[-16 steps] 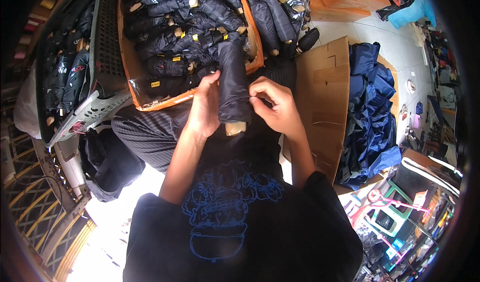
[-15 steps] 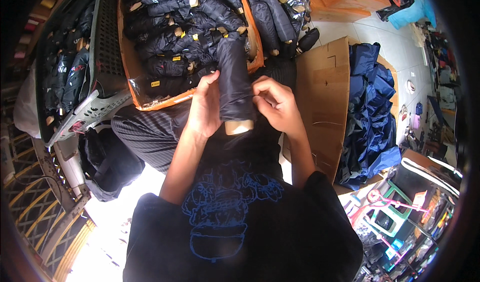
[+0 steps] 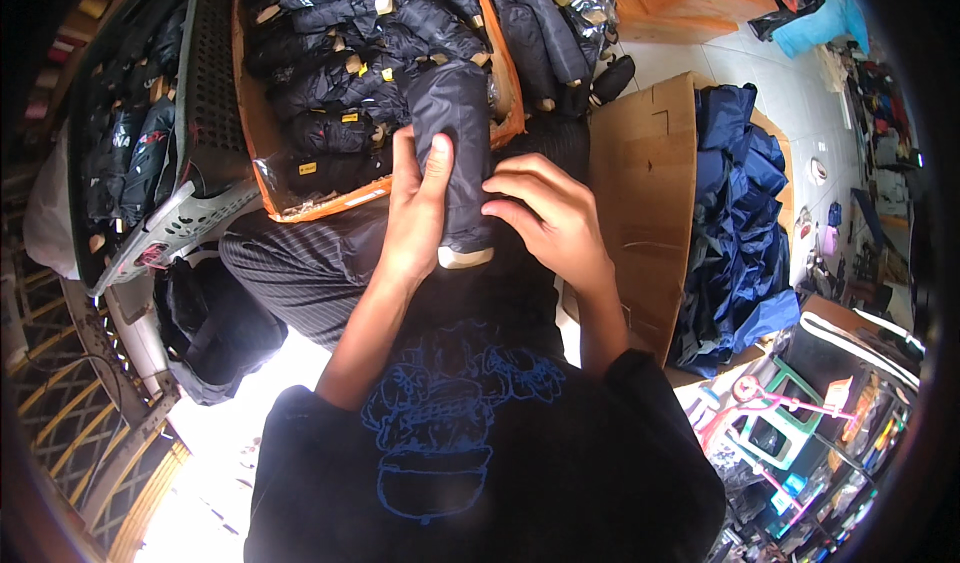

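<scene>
A folded black umbrella (image 3: 455, 113) in dark, slightly wrinkled fabric stands almost upright in front of my chest, its pale blunt end (image 3: 466, 257) toward me. My left hand (image 3: 413, 208) grips it from the left, with the thumb laid along its front. On the other side, my right hand (image 3: 548, 206) has its fingers bent and the thumb a little apart from them, the tips at the umbrella's right edge. Beyond it, an orange-rimmed cardboard box (image 3: 262, 168) holds several similar black umbrellas (image 3: 335, 88) with pale ends.
A dark perforated crate (image 3: 215, 93) with more black bundles stands at left. Further umbrellas (image 3: 535, 38) lie behind the box. At right, a brown carton (image 3: 640, 193) holds crumpled navy fabric (image 3: 735, 213). A black bag (image 3: 220, 333) rests at lower left, a green stool (image 3: 785, 423) at lower right.
The umbrella has shifted slightly left and its top leans left. My left thumb has come across its front. My right fingers, closed together before, have loosened and moved left along its side.
</scene>
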A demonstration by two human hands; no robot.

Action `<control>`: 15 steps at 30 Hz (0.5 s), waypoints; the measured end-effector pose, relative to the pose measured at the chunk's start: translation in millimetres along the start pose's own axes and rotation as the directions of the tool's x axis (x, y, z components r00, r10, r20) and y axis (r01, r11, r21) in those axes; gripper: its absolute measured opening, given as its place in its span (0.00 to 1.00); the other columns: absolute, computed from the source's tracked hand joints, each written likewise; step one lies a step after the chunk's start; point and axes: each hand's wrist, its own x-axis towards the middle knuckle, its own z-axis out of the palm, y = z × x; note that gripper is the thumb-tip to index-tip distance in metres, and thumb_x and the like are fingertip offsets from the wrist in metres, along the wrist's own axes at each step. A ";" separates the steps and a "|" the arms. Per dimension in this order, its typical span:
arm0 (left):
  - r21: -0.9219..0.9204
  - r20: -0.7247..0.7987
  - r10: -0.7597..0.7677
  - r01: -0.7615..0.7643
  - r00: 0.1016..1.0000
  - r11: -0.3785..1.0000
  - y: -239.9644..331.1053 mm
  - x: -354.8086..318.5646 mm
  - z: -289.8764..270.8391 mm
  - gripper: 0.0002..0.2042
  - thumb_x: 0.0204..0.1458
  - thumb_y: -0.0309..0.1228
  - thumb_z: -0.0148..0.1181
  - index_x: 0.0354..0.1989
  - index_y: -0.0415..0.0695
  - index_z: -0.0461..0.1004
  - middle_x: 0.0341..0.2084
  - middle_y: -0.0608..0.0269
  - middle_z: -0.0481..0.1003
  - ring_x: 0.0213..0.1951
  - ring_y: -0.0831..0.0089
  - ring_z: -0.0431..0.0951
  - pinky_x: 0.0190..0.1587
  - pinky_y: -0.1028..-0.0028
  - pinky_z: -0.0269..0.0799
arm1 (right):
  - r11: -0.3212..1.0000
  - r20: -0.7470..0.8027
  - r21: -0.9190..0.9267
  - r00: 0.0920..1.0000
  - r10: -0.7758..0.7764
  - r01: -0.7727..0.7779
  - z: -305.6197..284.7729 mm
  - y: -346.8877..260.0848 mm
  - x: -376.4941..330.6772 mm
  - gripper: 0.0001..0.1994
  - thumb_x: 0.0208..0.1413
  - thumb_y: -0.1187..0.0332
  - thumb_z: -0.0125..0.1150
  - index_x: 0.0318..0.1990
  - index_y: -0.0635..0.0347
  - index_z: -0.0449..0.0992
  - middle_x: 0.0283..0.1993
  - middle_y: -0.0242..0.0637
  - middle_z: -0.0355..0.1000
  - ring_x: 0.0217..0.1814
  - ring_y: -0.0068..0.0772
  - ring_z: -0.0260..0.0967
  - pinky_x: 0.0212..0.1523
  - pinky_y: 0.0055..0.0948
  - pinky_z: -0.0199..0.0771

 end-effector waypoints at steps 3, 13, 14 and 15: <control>-0.032 -0.079 0.026 -0.029 0.997 0.999 -0.6 2.1 -1.3 0.15 0.61 0.42 0.54 0.48 0.47 0.62 0.39 0.63 0.71 0.39 0.78 0.73 0.40 0.76 0.72 | 0.997 0.004 -0.064 0.999 -0.043 0.043 6.2 -0.3 0.5 0.12 0.42 0.75 0.69 0.37 0.65 0.76 0.38 0.40 0.72 0.38 0.42 0.72 0.37 0.34 0.73; -0.037 -0.098 0.018 -0.022 0.995 0.999 12.9 6.9 -4.9 0.23 0.55 0.46 0.57 0.45 0.35 0.69 0.40 0.48 0.76 0.39 0.62 0.80 0.40 0.65 0.79 | 0.366 0.314 0.648 0.672 0.671 -0.668 57.2 -16.2 -30.8 0.22 0.51 0.68 0.68 0.49 0.65 0.64 0.30 0.34 0.70 0.25 0.19 0.69 0.22 0.19 0.68; -0.077 -0.078 -0.018 0.012 0.997 0.997 15.9 8.0 -7.4 0.21 0.55 0.43 0.58 0.44 0.35 0.69 0.37 0.49 0.76 0.37 0.61 0.80 0.39 0.64 0.79 | 0.392 0.311 0.634 0.683 0.661 -0.667 58.0 -17.9 -32.1 0.21 0.52 0.69 0.68 0.48 0.65 0.64 0.26 0.32 0.70 0.22 0.18 0.67 0.21 0.19 0.66; -0.116 -0.057 -0.053 0.047 0.997 0.992 19.0 10.7 -10.7 0.19 0.54 0.40 0.60 0.44 0.35 0.69 0.34 0.50 0.77 0.35 0.61 0.80 0.38 0.64 0.79 | 0.417 0.308 0.619 0.694 0.651 -0.666 58.9 -19.0 -33.4 0.19 0.52 0.69 0.67 0.46 0.64 0.65 0.23 0.29 0.69 0.20 0.16 0.66 0.21 0.18 0.65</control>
